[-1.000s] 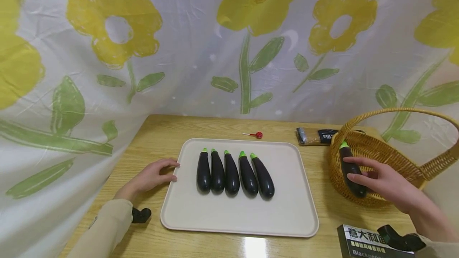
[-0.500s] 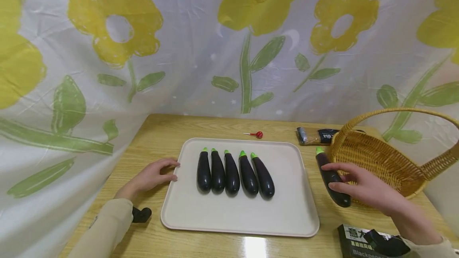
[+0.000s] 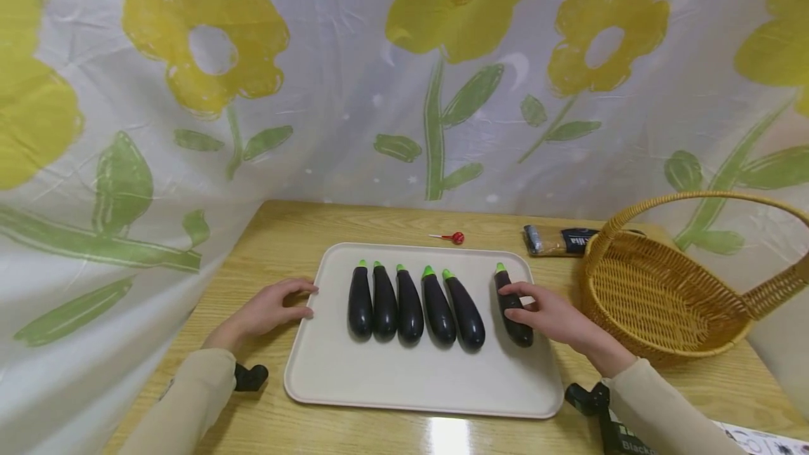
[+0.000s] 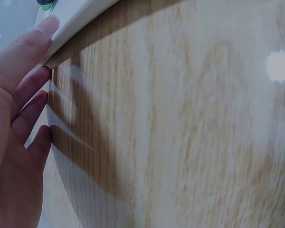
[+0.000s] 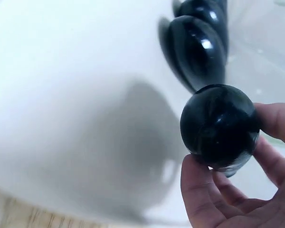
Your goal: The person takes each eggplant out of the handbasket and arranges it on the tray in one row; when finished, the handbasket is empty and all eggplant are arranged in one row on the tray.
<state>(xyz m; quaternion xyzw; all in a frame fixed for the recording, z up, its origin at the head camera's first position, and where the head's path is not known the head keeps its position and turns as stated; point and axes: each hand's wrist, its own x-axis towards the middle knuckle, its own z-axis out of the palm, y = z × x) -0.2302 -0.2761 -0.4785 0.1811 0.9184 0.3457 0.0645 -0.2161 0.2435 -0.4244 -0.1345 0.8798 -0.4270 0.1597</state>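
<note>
A dark eggplant [image 3: 520,334] with a green top is gripped by my right hand [image 3: 559,318] over the right part of the white tray [image 3: 404,381]. In the right wrist view, the thumb and fingers curl round the held eggplant [image 5: 219,126], and its shadow falls on the tray. Several other eggplants [image 3: 410,307] lie side by side on the tray, green tops pointing away. My left hand [image 3: 272,311] rests at the tray's left edge with relaxed fingers. The left wrist view has the thumb of the left hand [image 4: 21,99] by the tray rim [image 4: 80,21].
On the right stands a wicker basket [image 3: 657,293] with a tall handle. Behind the tray lie a red lollipop [image 3: 455,237] and a clear-and-black packet [image 3: 556,240]. A black box [image 3: 622,437], partly covered by my right sleeve, is at the front right.
My right hand has lifted the eggplant out of the basket and carried it left, over the tray. The left hand has stayed at the tray's edge.
</note>
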